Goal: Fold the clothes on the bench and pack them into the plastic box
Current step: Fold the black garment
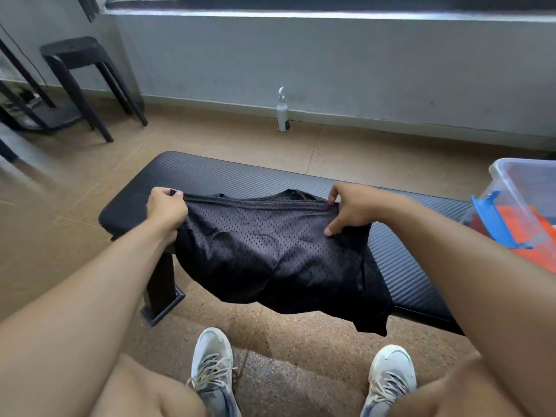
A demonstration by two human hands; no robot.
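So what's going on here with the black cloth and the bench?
A person is holding black mesh shorts by the waistband, left hand at one end and right hand at the other, spread over a black bench. The shorts are not folded yet. A clear plastic box at the right already holds something orange.

i see black mesh shorts (pixel 270 254) stretched across the padded black bench (pixel 406 266), hem draping off at 6 o'clock; clear plastic box (pixel 523 188) at 3 o'clock holds orange fabric (pixel 523 233).

left hand (pixel 166 207) pinching, right hand (pixel 350 210) pinching
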